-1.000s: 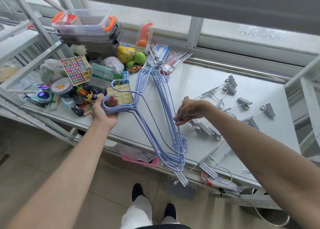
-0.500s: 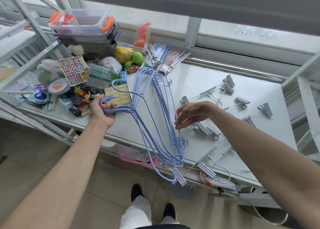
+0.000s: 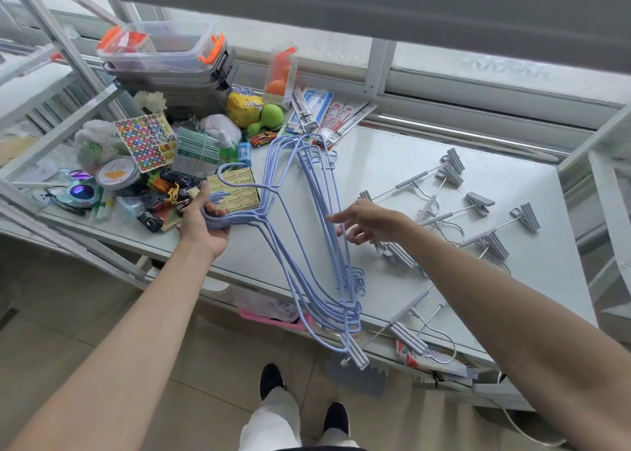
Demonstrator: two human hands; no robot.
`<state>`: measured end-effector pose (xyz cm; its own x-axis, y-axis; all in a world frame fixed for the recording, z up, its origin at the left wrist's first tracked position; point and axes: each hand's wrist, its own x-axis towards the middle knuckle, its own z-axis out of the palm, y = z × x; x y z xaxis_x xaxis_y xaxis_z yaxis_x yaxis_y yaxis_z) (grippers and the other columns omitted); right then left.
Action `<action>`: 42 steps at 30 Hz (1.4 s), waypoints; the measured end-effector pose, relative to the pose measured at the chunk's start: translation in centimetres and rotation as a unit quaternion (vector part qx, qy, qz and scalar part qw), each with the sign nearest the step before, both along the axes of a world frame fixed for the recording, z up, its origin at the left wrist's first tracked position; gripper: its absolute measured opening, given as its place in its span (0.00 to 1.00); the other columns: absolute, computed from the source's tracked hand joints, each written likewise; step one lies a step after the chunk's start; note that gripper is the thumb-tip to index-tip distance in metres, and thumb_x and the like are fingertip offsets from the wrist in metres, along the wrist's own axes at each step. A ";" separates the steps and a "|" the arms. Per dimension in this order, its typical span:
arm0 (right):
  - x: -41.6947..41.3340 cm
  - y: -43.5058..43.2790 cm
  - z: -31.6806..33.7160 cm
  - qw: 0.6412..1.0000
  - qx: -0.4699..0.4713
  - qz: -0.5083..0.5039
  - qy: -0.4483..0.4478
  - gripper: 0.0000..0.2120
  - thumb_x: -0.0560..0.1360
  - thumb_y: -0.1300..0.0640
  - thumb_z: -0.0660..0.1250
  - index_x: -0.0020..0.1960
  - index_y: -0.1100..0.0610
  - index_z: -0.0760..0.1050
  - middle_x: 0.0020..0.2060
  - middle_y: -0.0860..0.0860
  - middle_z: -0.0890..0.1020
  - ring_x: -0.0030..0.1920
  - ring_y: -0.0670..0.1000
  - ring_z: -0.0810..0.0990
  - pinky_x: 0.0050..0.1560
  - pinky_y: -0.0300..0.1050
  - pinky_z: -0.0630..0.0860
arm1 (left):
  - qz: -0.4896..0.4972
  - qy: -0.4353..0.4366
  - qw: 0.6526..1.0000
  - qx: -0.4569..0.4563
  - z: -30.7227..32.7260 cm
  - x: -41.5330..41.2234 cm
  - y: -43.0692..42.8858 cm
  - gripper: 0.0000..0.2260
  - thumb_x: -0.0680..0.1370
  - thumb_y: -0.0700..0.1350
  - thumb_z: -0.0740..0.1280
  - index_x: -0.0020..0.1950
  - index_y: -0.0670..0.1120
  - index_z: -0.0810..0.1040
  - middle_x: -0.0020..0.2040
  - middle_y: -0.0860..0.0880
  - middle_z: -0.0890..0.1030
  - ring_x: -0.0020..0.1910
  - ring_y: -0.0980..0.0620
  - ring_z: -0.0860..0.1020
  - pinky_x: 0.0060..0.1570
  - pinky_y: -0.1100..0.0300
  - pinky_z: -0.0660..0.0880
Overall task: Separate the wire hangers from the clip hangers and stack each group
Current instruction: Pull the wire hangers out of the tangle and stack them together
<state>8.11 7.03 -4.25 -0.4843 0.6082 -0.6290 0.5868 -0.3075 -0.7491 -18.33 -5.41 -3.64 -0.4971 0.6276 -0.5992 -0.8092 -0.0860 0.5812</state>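
A bundle of several light-blue wire hangers (image 3: 309,232) lies across the white table (image 3: 375,163), its lower ends past the front edge. My left hand (image 3: 201,220) is shut on their hooks. My right hand (image 3: 367,223) hovers with fingers spread just right of the bundle, its fingertips at the wires. Several grey clip hangers (image 3: 474,208) are scattered over the right half of the table. More clip hangers (image 3: 406,334) lie at the front edge, one clip (image 3: 358,356) sticking out under the blue bundle.
Clutter fills the left of the table: stacked plastic boxes (image 3: 164,57), a sticker sheet (image 3: 145,141), toy cars (image 3: 160,198), sunglasses (image 3: 76,191), pen packs (image 3: 327,114). A metal rack frame (image 3: 61,85) stands at left, another (image 3: 607,177) at right. My feet are below the table edge.
My right hand has opened and moved left toward the wire bundle, away from the clip hangers. My left hand keeps its hold on the hooks.
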 end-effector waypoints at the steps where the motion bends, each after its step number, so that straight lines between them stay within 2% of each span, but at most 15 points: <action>1: -0.2 0.0 -0.2 1.000 0.018 -0.001 -0.007 0.12 0.72 0.54 0.73 0.40 0.63 0.78 0.34 0.55 0.80 0.25 0.48 0.72 0.24 0.37 0.68 | 0.002 0.000 1.000 0.001 -0.1 0.0 0.1 0.15 0.75 0.52 0.71 0.36 0.47 0.69 0.20 0.55 0.69 0.18 0.59 0.69 0.43 0.62 0.76; 3: -0.5 -0.1 -0.4 0.999 0.051 0.000 -0.015 0.13 0.71 0.55 0.74 0.34 0.60 0.75 0.32 0.56 0.80 0.25 0.49 0.71 0.25 0.37 0.67 | 0.004 0.004 1.000 0.000 -0.2 -0.3 0.2 0.16 0.74 0.53 0.72 0.35 0.48 0.69 0.20 0.55 0.69 0.19 0.58 0.69 0.53 0.60 0.76; 5: -0.7 0.1 -0.2 0.998 0.059 -0.009 -0.005 0.14 0.70 0.59 0.75 0.33 0.59 0.71 0.30 0.56 0.79 0.24 0.49 0.70 0.24 0.37 0.66 | 0.004 0.015 1.000 -0.003 -0.3 -0.4 0.2 0.18 0.72 0.56 0.73 0.34 0.47 0.70 0.22 0.55 0.70 0.20 0.58 0.70 0.56 0.58 0.75; 10: -0.5 0.4 0.5 0.999 0.048 0.010 0.006 0.18 0.65 0.59 0.80 0.34 0.59 0.69 0.27 0.56 0.76 0.24 0.51 0.69 0.26 0.39 0.69 | 0.000 0.028 0.999 -0.027 -0.1 -0.3 -0.1 0.20 0.68 0.63 0.73 0.34 0.48 0.72 0.25 0.54 0.72 0.26 0.55 0.73 0.36 0.63 0.77; 13: -0.1 0.4 0.3 0.998 0.042 0.048 -0.012 0.19 0.64 0.53 0.80 0.36 0.60 0.71 0.32 0.59 0.81 0.24 0.51 0.72 0.27 0.39 0.71 | 0.003 0.032 0.999 -0.040 -0.1 -0.4 0.0 0.21 0.68 0.65 0.72 0.36 0.48 0.72 0.28 0.54 0.72 0.30 0.55 0.75 0.33 0.63 0.77; 16: -0.2 0.0 0.5 0.994 0.042 0.089 -0.050 0.19 0.71 0.46 0.73 0.40 0.61 0.73 0.37 0.59 0.85 0.25 0.51 0.77 0.26 0.39 0.73 | 0.009 0.025 0.999 -0.040 -0.2 -0.4 0.0 0.20 0.67 0.65 0.73 0.36 0.49 0.73 0.29 0.54 0.71 0.29 0.55 0.74 0.34 0.63 0.77; 20: -1.0 -0.3 0.6 0.995 0.031 0.050 -0.079 0.29 0.80 0.39 0.53 0.55 0.66 0.73 0.36 0.60 0.84 0.24 0.52 0.79 0.26 0.39 0.74 | 0.019 0.016 0.999 -0.045 -0.1 -0.2 0.1 0.20 0.71 0.56 0.74 0.30 0.49 0.67 0.23 0.54 0.68 0.23 0.56 0.70 0.43 0.63 0.76; 23: -1.5 -0.1 0.3 0.993 0.079 0.005 -0.091 0.24 0.83 0.50 0.54 0.58 0.72 0.73 0.35 0.58 0.83 0.23 0.51 0.77 0.25 0.38 0.72 | 0.016 0.011 0.998 -0.056 0.2 -0.1 0.4 0.21 0.73 0.49 0.74 0.30 0.48 0.64 0.19 0.55 0.65 0.17 0.57 0.67 0.42 0.63 0.75; 26: -2.0 0.3 0.0 0.990 0.088 -0.079 -0.072 0.15 0.80 0.64 0.58 0.59 0.76 0.71 0.34 0.60 0.80 0.29 0.55 0.75 0.28 0.41 0.72 | 0.013 -0.001 0.998 -0.054 0.5 0.1 0.4 0.16 0.76 0.46 0.71 0.33 0.48 0.67 0.17 0.56 0.64 0.14 0.58 0.63 0.37 0.65 0.73; 29: -2.4 0.4 0.2 0.986 0.097 -0.134 -0.026 0.14 0.77 0.70 0.57 0.62 0.69 0.69 0.41 0.62 0.80 0.30 0.54 0.77 0.31 0.44 0.75 | 0.014 0.001 0.998 -0.067 0.6 0.2 0.5 0.16 0.76 0.45 0.70 0.33 0.47 0.67 0.17 0.56 0.63 0.13 0.58 0.61 0.34 0.65 0.70; 31: -2.6 0.4 0.2 0.985 0.101 -0.137 -0.014 0.13 0.76 0.70 0.56 0.59 0.66 0.70 0.43 0.62 0.80 0.29 0.54 0.78 0.31 0.44 0.76 | 0.012 -0.002 0.997 -0.072 0.6 0.1 0.5 0.16 0.76 0.44 0.70 0.33 0.47 0.66 0.17 0.55 0.63 0.13 0.57 0.61 0.33 0.65 0.69; 34: -2.7 0.9 -0.1 0.982 0.076 -0.174 -0.021 0.10 0.74 0.68 0.57 0.53 0.72 0.71 0.42 0.63 0.79 0.29 0.57 0.79 0.31 0.45 0.78 | 0.011 -0.014 0.997 -0.070 0.2 -0.1 0.4 0.16 0.76 0.43 0.69 0.32 0.48 0.65 0.17 0.55 0.61 0.15 0.57 0.60 0.32 0.65 0.69; 36: -2.6 1.2 -0.3 0.978 0.032 -0.208 0.004 0.10 0.76 0.63 0.60 0.53 0.71 0.71 0.40 0.64 0.78 0.29 0.59 0.79 0.29 0.46 0.80 | 0.012 -0.020 0.997 -0.067 0.0 -0.2 0.3 0.16 0.76 0.43 0.69 0.32 0.48 0.65 0.17 0.55 0.61 0.15 0.56 0.60 0.32 0.65 0.68; 39: -2.4 1.4 -0.7 0.976 -0.001 -0.218 0.023 0.17 0.79 0.53 0.64 0.46 0.69 0.71 0.34 0.62 0.79 0.26 0.58 0.80 0.25 0.44 0.80 | 0.018 -0.027 0.998 -0.059 -0.1 -0.2 0.0 0.17 0.76 0.44 0.69 0.31 0.48 0.64 0.17 0.54 0.61 0.15 0.56 0.60 0.31 0.65 0.68; 42: -2.3 1.4 -1.2 0.975 -0.006 -0.221 0.025 0.15 0.78 0.55 0.66 0.41 0.67 0.72 0.32 0.62 0.79 0.21 0.54 0.80 0.25 0.43 0.80 | 0.012 -0.031 0.998 -0.050 -0.3 -0.3 -0.2 0.17 0.75 0.44 0.70 0.32 0.48 0.64 0.17 0.54 0.62 0.15 0.56 0.60 0.31 0.66 0.67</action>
<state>5.80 8.48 -5.40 -0.2067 0.7574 -0.6194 0.3580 -0.5307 -0.7683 -18.58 -5.57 -3.89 -0.4715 0.5516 -0.6881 -0.8424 -0.0510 0.5364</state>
